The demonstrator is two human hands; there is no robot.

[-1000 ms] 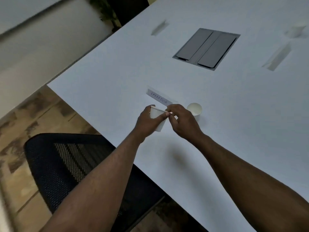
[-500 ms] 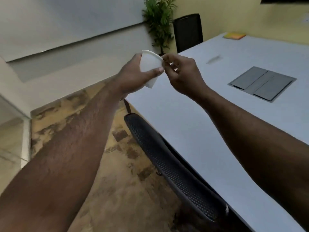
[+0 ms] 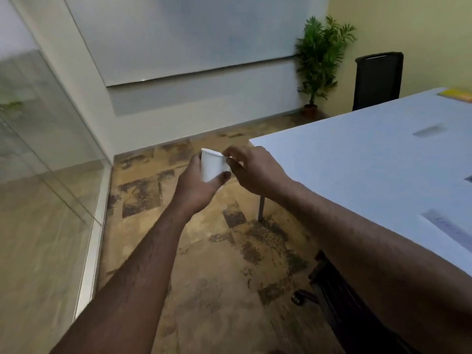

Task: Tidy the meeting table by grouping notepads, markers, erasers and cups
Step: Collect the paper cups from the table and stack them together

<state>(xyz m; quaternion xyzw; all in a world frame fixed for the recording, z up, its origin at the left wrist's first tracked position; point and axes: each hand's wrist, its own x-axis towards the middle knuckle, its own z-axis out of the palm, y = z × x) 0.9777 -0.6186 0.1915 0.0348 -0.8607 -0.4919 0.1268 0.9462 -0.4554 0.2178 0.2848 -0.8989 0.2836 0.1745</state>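
A small white paper cup [image 3: 212, 165] is held out over the floor, left of the white table [image 3: 370, 159]. My left hand [image 3: 196, 186] wraps around its body from below, thumb on the front. My right hand [image 3: 251, 168] pinches the cup's rim at its right side. A yellow and orange notepad [image 3: 457, 94] lies at the table's far right corner. A white name card [image 3: 452, 227] lies near the table's near edge and another flat card [image 3: 429, 130] further back.
A black chair [image 3: 376, 80] stands at the table's far end beside a potted plant [image 3: 319, 60]. A black chair base [image 3: 339, 310] sits under the near table edge. A glass wall [image 3: 38, 154] runs along the left. Patterned brown floor lies between.
The view has swung left, away from the table. Both hands, still on the cup, sit lower in view and over the floor rather than over the table.
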